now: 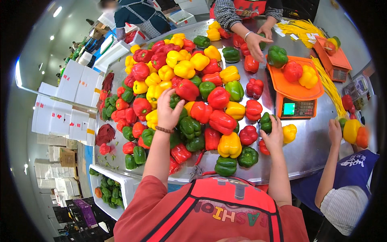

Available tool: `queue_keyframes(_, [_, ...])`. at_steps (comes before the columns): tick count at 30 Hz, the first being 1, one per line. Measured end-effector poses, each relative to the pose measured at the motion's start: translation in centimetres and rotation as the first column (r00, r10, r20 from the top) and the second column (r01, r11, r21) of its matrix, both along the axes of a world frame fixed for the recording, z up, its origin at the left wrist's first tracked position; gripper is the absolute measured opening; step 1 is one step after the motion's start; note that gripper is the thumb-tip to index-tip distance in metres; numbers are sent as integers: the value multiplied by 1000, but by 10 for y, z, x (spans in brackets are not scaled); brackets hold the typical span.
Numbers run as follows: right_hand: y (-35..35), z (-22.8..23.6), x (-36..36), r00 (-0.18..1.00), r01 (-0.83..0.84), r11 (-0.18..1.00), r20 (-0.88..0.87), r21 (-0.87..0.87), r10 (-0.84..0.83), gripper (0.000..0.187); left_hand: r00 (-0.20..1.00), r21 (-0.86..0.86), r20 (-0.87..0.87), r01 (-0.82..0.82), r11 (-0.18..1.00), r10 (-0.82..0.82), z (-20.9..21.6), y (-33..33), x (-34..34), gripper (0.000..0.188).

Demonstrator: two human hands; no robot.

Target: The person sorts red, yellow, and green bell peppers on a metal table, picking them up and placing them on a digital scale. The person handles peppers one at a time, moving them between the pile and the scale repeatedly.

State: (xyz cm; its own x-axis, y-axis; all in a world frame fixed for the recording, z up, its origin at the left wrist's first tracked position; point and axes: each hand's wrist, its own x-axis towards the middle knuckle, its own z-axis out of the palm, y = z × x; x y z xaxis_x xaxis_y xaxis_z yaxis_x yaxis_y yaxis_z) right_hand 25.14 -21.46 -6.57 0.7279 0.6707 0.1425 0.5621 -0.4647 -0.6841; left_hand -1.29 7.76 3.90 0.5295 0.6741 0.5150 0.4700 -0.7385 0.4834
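Observation:
A large heap of red, yellow and green bell peppers covers the metal table (304,139). My left hand (166,113) reaches into the heap, its thumb and fingers curved round a green bell pepper (175,100) beside a big red bell pepper (188,89). Farther right, my right hand (274,136) has its fingers and thumb about another green bell pepper (266,122). Close to that hand are a yellow bell pepper (289,133) on the right and a red bell pepper (248,135) on the left. Parts of both held peppers are hidden.
An orange scale (296,86) bears three peppers; a second scale (332,56) stands behind it. Yellow strips (332,94) lie alongside. Across the table a co-worker's hands (258,42) are near peppers; another person (342,173) at right holds peppers. A white crate (128,183) stands at lower left.

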Motion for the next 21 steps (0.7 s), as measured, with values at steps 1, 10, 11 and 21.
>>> queue_keyframes(1, [1, -2, 0, 1000, -2, 1000, -12, 11, 2, 72, 999, 0, -37, -6, 1000, 6, 0, 4, -3, 48])
queue_keyframes(10, [-6, 52, 30, 998, 54, 914, 6, 403, -61, 71, 961, 25, -276, 36, 999, -28, -36, -8, -4, 48])
queue_keyframes(11, [-6, 53, 46, 988, 86, 905, 83, 416, -132, 72, 957, 41, -287, 47, 998, -33, -41, -8, -1, 47])
queue_keyframes(21, [7, 73, 131, 906, 255, 924, 264, 284, -331, 68, 941, 132, -332, -16, 991, 60, -51, -18, 4, 36])
